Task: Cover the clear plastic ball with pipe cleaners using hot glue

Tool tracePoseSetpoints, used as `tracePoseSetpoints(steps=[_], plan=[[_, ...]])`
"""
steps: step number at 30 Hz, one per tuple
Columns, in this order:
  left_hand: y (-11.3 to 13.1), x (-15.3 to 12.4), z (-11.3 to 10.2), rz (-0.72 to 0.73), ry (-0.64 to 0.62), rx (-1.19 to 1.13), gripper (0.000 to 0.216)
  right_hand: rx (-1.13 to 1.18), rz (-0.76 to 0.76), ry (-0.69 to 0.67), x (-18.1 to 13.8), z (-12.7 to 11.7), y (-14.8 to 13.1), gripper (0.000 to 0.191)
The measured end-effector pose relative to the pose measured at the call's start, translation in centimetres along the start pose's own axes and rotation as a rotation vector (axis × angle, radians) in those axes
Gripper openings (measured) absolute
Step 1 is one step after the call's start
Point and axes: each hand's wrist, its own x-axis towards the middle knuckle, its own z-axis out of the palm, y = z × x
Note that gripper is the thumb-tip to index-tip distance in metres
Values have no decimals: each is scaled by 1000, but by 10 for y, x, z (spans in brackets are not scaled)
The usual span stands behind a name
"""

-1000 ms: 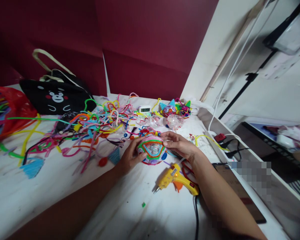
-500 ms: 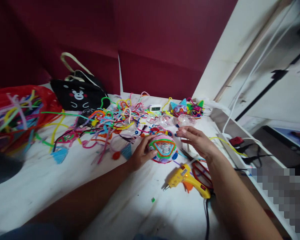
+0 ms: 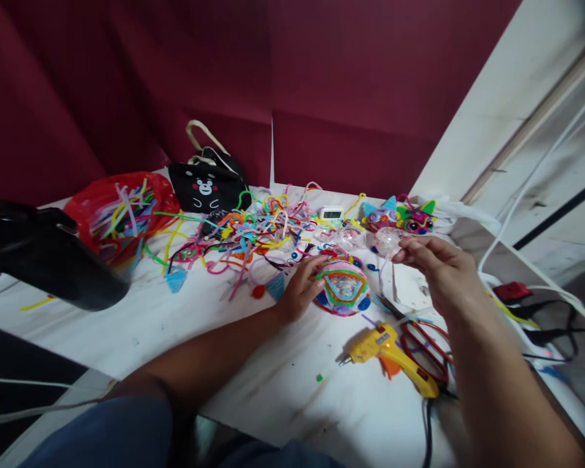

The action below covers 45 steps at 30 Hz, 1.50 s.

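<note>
My left hand (image 3: 299,290) is curled round the left side of a round pipe-cleaner craft (image 3: 344,287). Rings of pink, green, orange and blue frame a clear, glittery window on it, and dark blue discs sit on its lower sides. My right hand (image 3: 439,263) is closed in a pinch at the right rim of a clear plastic dome (image 3: 387,240) with pinkish flecks. Below my right hand lie a yellow glue gun (image 3: 387,351), its nozzle pointing left, and red-handled scissors (image 3: 426,354). A white square piece (image 3: 409,286) is partly hidden behind my fingers.
Tangled pipe cleaners (image 3: 253,224) spread across the back, beside a red bag (image 3: 163,188) of more. A black bottle (image 3: 63,253) stands at left. Behind are a black bear-face bag (image 3: 205,188), a small digital display (image 3: 330,214) and two eared crafts (image 3: 416,218). A power strip (image 3: 511,292) lies right.
My right hand has moved from open fingers above the craft to a pinch at the clear dome. The left hand stays at the craft. The view has swung left.
</note>
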Motion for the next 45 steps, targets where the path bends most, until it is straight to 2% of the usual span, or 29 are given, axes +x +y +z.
tracePoseSetpoints(steps=[6,8,11,13,16,22,27,33,38,41,45], plan=[[13,6,-9,14,234,256,41,9,-57,10,-2,-4,-11,21],[16,16,-21,-26,316,376,36,-14,-71,27,-3,-5,-15,20],[19,33,-52,-134,420,607,32,-53,-98,56,-4,-9,-21,21],[23,42,-75,-223,420,775,32,-55,-112,62,-5,-13,-26,21],[32,45,-103,-374,339,1025,30,-59,-121,58,-5,-19,-34,19],[44,31,-123,-711,161,1374,38,-50,-151,69,-4,-27,-41,14],[40,32,-126,-822,-15,1444,39,-84,-146,45,-5,-28,-44,15],[37,33,-128,-875,-1,1490,58,-78,-126,22,-6,-29,-45,14],[33,29,-138,-901,-19,1430,34,-47,-141,1,-5,-28,-44,14],[37,29,-144,-839,-7,1357,26,-45,-135,-16,-5,-26,-44,14],[53,33,-139,-643,15,1158,22,-59,-114,-42,-8,-20,-47,12]])
